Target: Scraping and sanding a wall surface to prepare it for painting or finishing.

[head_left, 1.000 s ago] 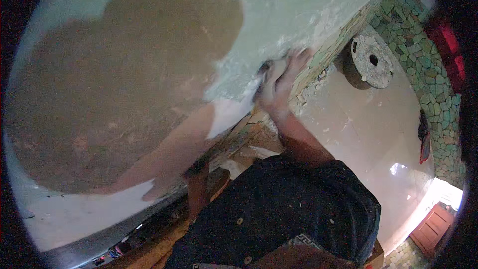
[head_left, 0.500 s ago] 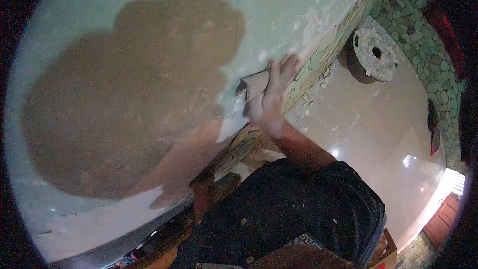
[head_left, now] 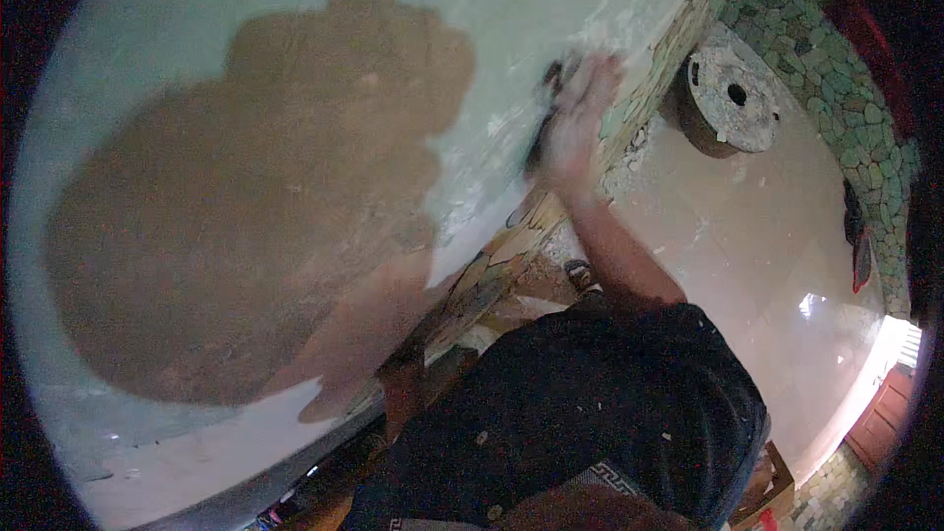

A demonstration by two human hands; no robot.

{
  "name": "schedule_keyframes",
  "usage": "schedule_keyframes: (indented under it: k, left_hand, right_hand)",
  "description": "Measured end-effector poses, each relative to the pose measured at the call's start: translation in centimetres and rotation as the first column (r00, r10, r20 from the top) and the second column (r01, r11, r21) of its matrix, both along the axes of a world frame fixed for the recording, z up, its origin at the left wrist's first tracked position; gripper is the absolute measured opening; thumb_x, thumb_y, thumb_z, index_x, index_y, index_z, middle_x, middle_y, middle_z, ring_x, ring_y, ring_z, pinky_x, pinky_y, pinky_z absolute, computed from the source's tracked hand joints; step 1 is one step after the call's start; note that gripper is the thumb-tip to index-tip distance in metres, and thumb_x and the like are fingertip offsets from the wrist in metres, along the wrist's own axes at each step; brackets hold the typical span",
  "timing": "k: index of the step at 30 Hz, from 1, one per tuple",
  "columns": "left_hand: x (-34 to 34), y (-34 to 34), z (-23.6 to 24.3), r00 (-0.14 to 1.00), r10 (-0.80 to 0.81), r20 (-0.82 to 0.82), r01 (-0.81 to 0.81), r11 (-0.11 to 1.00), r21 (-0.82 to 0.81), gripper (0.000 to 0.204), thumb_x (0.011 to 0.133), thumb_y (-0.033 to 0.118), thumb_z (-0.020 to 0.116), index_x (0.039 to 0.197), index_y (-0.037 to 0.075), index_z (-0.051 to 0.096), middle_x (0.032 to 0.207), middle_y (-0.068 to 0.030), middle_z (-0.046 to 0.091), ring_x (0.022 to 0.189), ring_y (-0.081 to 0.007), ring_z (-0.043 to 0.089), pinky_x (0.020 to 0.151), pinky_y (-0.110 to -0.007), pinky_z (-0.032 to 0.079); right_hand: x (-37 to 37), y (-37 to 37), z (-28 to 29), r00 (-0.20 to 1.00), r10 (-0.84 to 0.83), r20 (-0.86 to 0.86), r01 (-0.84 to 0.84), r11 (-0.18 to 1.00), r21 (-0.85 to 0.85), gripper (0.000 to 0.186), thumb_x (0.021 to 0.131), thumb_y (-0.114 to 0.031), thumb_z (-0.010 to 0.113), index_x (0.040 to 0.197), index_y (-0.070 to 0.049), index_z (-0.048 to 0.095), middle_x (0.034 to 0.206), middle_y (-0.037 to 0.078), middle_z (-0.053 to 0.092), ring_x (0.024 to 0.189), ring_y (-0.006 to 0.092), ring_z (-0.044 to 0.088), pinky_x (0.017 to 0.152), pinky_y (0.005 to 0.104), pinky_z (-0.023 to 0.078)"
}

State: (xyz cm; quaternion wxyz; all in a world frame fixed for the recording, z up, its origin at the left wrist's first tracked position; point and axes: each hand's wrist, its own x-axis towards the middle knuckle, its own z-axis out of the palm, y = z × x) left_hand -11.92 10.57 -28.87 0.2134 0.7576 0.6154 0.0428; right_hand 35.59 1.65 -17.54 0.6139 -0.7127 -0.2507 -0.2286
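through the head view i see the right hand (head_left: 580,128) at about 1 o'clock, blurred, closed over a dark pad (head_left: 542,138) that lies against the pale green wall (head_left: 536,10); its outline is smeared, so i can't read each finger. the left hand (head_left: 406,359) sits in deep shade toward 7 o'clock, by the wall's edge, and i cannot tell whether it grips anything. the two hands are well apart. a broad brown shadow (head_left: 246,236) spreads over the wall at 9 o'clock. the stone-clad edge (head_left: 629,118) runs from 2 o'clock down toward 7, just beside the right hand. past it, at 2 o'clock, i find a dusty round drum (head_left: 757,118) with a central hole, resting on the pale floor (head_left: 708,246).
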Motion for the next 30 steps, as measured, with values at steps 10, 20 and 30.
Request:
schedule_keyframes:
  k: [10,20,30]
  left_hand:
    - [0.0,-0.1,0.1,1.0,-0.007,0.003,0.007,1.0,-0.006,0.04,0.089,0.041,0.054,0.12,0.015,0.061,0.118,-0.0082,0.063,0.102,-0.0316,0.06,0.087,-0.045,0.048]
    - [0.9,0.1,0.1,1.0,-0.013,0.004,0.013,1.0,-0.002,0.039,0.089,0.04,0.055,0.118,0.015,0.062,0.116,-0.0081,0.063,0.1,-0.0315,0.06,0.086,-0.045,0.049]
    - [0.6,0.0,-0.3,1.0,0.001,0.004,-0.001,1.0,-0.009,0.038,0.089,0.04,0.056,0.116,0.015,0.063,0.114,-0.008,0.064,0.099,-0.0313,0.061,0.085,-0.045,0.049]
  right_hand:
    - [25.2,-2.4,-1.5,0.992,-0.124,0.021,0.126,0.984,-0.128,0.047,0.106,-0.027,0.029,0.143,0.0,0.041,0.147,0.03,0.036,0.137,0.0469,0.028,0.114,0.0503,0.022]
    - [-4.6,0.3,0.2,0.979,0.09,0.181,-0.098,0.994,0.037,0.056,0.102,-0.031,0.035,0.152,-0.006,0.029,0.159,0.03,0.009,0.144,0.0558,-0.003,0.114,0.0639,-0.001]
    - [16.5,-1.8,3.0,0.968,-0.229,0.104,0.238,0.967,-0.09,0.055,0.105,-0.036,0.032,0.152,-0.008,0.029,0.16,0.023,0.015,0.148,0.0426,0.006,0.119,0.0518,0.008]
